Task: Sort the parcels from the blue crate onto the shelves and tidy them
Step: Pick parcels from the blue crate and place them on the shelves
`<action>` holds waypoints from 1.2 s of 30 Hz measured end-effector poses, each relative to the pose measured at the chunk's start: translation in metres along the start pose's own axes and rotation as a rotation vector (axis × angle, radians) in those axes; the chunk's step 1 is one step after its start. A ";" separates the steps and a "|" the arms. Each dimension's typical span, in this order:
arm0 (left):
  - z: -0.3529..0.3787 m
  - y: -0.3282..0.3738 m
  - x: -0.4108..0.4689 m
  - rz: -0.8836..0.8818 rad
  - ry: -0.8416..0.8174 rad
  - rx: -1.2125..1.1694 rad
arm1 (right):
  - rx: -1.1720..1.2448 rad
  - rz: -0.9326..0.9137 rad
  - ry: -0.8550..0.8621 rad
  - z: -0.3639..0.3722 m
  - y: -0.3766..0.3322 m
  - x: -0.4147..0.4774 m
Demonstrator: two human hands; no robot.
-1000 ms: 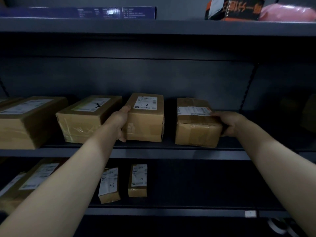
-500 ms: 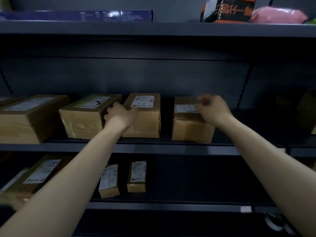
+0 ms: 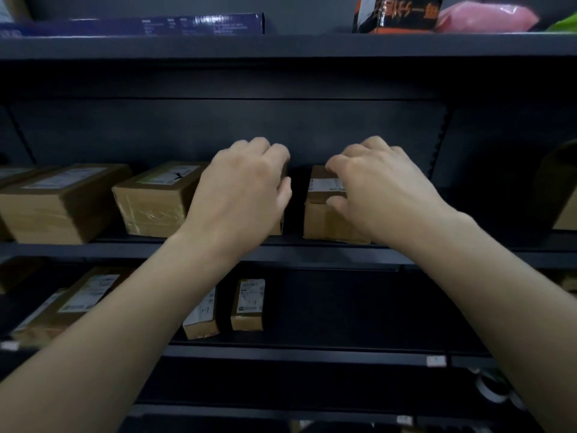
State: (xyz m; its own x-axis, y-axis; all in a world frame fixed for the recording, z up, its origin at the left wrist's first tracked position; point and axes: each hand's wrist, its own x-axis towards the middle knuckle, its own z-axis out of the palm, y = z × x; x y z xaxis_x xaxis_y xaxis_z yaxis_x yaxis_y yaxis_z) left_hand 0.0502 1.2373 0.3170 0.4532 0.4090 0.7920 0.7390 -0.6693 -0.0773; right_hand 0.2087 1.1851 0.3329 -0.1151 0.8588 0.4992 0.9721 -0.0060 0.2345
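On the middle shelf (image 3: 93, 250), right of the taped parcel (image 3: 153, 201), the left hand (image 3: 240, 189) curls its fingers over a mostly hidden parcel (image 3: 278, 225). The labelled parcel (image 3: 324, 220) beside it is clamped between the right hand (image 3: 377, 189)'s fingers and thumb. Both probably want squaring to the shelf's front edge with the gap closed, though the taped parcel crowds the left.

Both bare forearms reach forward, left hand (image 3: 240, 185) and right hand (image 3: 377, 189) knuckles-up with fingers curled.

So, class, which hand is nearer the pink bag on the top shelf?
Right. The right hand is below the pink bag and to its left, at the middle shelf; the left hand is at the same height, farther left.
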 end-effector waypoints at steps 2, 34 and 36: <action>-0.013 0.012 -0.003 0.079 0.025 0.073 | -0.011 -0.012 -0.008 -0.011 -0.003 -0.010; -0.041 0.073 -0.050 0.807 0.117 -0.745 | -0.427 0.952 -0.294 -0.109 -0.140 -0.157; -0.056 0.097 -0.061 0.885 0.134 -0.839 | -0.469 1.093 -0.330 -0.124 -0.151 -0.184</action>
State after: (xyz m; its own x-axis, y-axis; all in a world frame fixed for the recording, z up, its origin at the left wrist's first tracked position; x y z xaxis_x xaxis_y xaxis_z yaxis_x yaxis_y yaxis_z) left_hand 0.0661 1.1127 0.2950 0.5441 -0.4233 0.7244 -0.3698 -0.8960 -0.2458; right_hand 0.0578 0.9646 0.3087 0.8348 0.3754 0.4026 0.3507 -0.9265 0.1368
